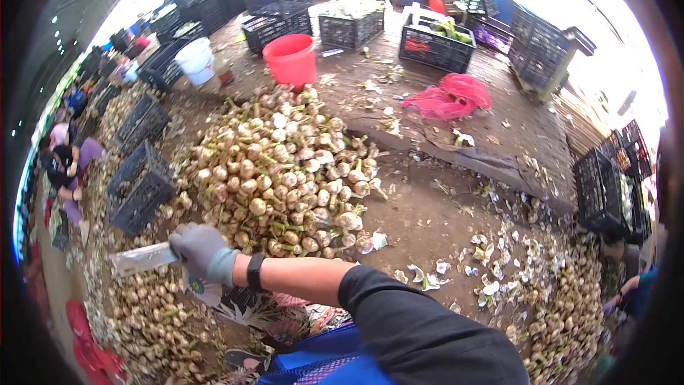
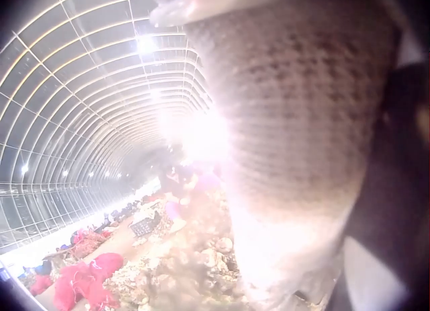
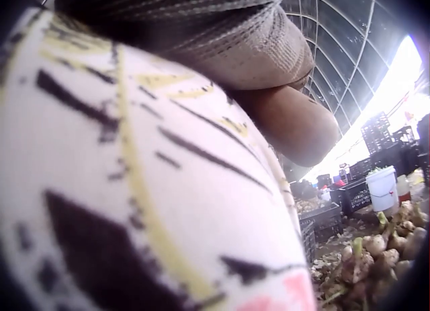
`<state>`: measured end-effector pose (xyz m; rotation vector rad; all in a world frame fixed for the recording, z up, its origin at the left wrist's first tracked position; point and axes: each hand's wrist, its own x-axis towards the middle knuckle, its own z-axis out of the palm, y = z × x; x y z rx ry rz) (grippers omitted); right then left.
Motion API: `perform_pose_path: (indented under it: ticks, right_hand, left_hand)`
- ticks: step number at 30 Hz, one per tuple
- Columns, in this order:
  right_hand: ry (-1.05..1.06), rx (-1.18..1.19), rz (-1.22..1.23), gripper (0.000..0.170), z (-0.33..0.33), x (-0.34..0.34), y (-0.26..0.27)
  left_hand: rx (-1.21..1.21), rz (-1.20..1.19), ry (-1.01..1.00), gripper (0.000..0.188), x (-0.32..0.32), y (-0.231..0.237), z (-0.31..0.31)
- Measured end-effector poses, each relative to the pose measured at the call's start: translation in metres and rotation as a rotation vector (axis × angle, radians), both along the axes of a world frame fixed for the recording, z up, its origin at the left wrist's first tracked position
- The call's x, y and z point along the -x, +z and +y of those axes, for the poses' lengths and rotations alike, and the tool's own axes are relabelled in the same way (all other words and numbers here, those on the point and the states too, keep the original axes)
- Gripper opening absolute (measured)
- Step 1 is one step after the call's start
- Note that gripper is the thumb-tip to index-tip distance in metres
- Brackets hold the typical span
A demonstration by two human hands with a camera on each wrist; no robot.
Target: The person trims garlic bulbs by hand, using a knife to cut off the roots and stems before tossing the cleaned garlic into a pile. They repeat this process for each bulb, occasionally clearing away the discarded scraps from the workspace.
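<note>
In the head view my right hand [image 1: 205,251], in a grey glove, grips the end of a flat, pale, blade-like object [image 1: 142,260] at the near left edge of a large garlic pile [image 1: 278,171]. In the right wrist view, grey knit glove [image 3: 248,52] shows above patterned cloth [image 3: 168,163], with garlic bulbs [image 3: 376,254] at the lower right. Knit glove fabric [image 2: 295,102] fills much of the left wrist view, very close and washed out; how those fingers lie cannot be told. No left hand can be made out in the head view.
Loose garlic [image 1: 153,321] lies below the hand, and more bulbs [image 1: 570,299] at the lower right. Black crates [image 1: 141,189] stand left. Behind the pile are a red bucket [image 1: 291,60] and a white bucket [image 1: 194,62]. Pink netting [image 1: 452,98] lies farther right. People sit at left.
</note>
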<state>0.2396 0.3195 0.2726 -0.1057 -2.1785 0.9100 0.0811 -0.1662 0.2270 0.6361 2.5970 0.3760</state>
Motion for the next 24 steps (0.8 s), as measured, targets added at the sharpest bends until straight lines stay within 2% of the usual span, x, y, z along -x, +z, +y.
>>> perform_pose_path:
  ticks: [4, 6, 7, 8, 9, 12, 13, 17, 20, 22, 24]
  right_hand:
    - [-0.003, 0.001, 0.028, 0.015, 0.005, 0.0, -0.001]
    - [0.006, 0.01, 0.009, 0.019, 0.007, -0.004, 0.003]
    - [0.028, -0.013, -0.058, 0.022, 0.009, -0.008, 0.008]
    - [0.048, -0.043, -0.082, 0.025, 0.01, -0.009, 0.006]
    - [0.024, -0.037, -0.067, 0.029, 0.009, -0.009, 0.006]
    - [-0.009, -0.034, -0.055, 0.028, 0.007, -0.004, 0.0]
    - [0.004, -0.029, -0.032, 0.029, 0.007, -0.003, 0.001]
    - [0.002, -0.029, -0.034, 0.029, 0.007, -0.001, 0.0]
    - [0.002, 0.001, -0.061, 0.023, 0.009, 0.003, -0.004]
    - [-0.002, -0.004, -0.035, 0.027, 0.009, 0.003, -0.003]
    - [0.009, 0.064, -0.037, 0.031, 0.013, 0.006, -0.011]
  left_hand:
    - [-0.036, 0.036, 0.201, 0.053, -0.065, 0.003, -0.061]
    - [0.086, 0.07, 0.191, 0.041, -0.09, 0.031, -0.032]
    - [0.044, 0.103, 0.185, 0.044, -0.098, 0.037, -0.028]
    - [0.121, 0.16, 0.219, 0.049, -0.097, 0.026, -0.041]
    - [0.064, 0.023, 0.281, 0.054, -0.102, 0.039, -0.032]
    - [0.096, 0.016, 0.322, 0.071, -0.109, 0.038, -0.038]
    - [0.122, 0.037, 0.319, 0.073, -0.103, 0.021, -0.053]
    - [0.053, 0.046, 0.363, 0.069, -0.121, 0.047, -0.031]
    - [0.111, 0.033, 0.374, 0.071, -0.127, 0.055, -0.031]
    - [0.103, 0.016, 0.416, 0.07, -0.129, 0.055, -0.034]
    - [0.097, 0.118, 0.437, 0.078, -0.133, 0.056, -0.033]
